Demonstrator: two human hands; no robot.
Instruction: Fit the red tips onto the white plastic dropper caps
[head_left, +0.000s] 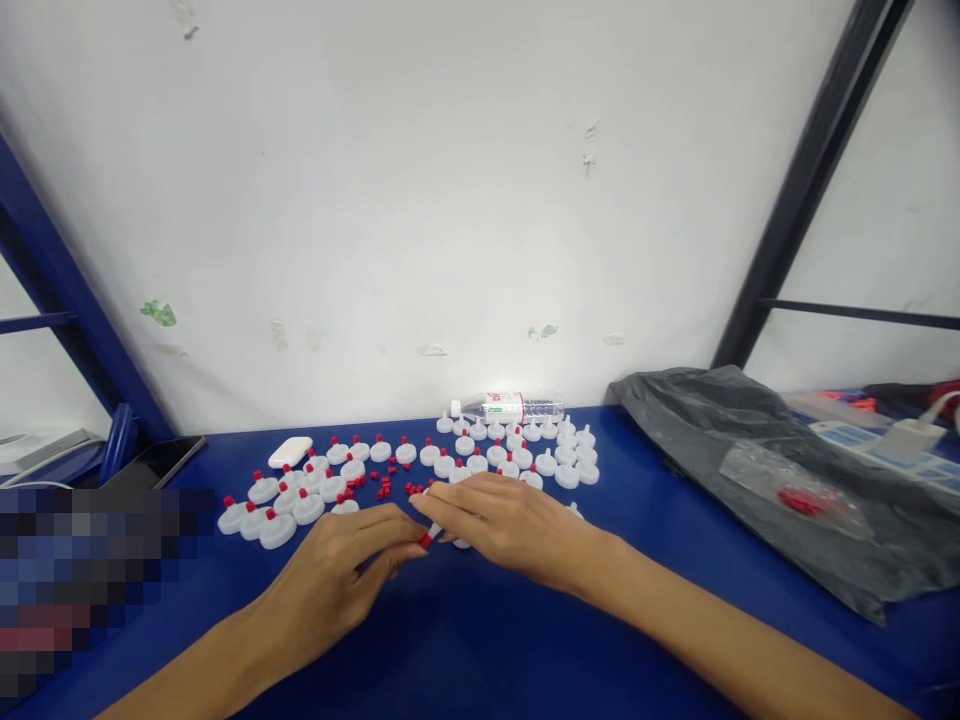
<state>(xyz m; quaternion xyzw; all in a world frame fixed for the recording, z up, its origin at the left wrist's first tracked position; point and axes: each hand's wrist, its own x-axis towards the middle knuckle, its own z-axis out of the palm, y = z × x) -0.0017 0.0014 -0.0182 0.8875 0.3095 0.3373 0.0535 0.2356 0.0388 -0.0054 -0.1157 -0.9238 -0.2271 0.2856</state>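
My left hand (352, 560) pinches a small red tip cap (427, 541) at the end of a white nozzle (436, 529). Over that nozzle lid bends my right hand (499, 520), fingers closed around it; most of the lid is hidden beneath the hand. Loose red tip caps (385, 490) lie in a scatter just beyond my fingers. To the left stand several round white nozzle lids with red tips (277, 530). Behind my right hand are more such lids, some red-tipped and some with bare white nozzles (567, 474).
A clear plastic bottle (517, 408) lies along the wall, and a white rounded case (291, 452) sits at the back left. On the right, a dark plastic bag (697, 430) carries a clear pouch of red pieces (806, 500). A phone-like slab (161, 462) rests near the left frame post.
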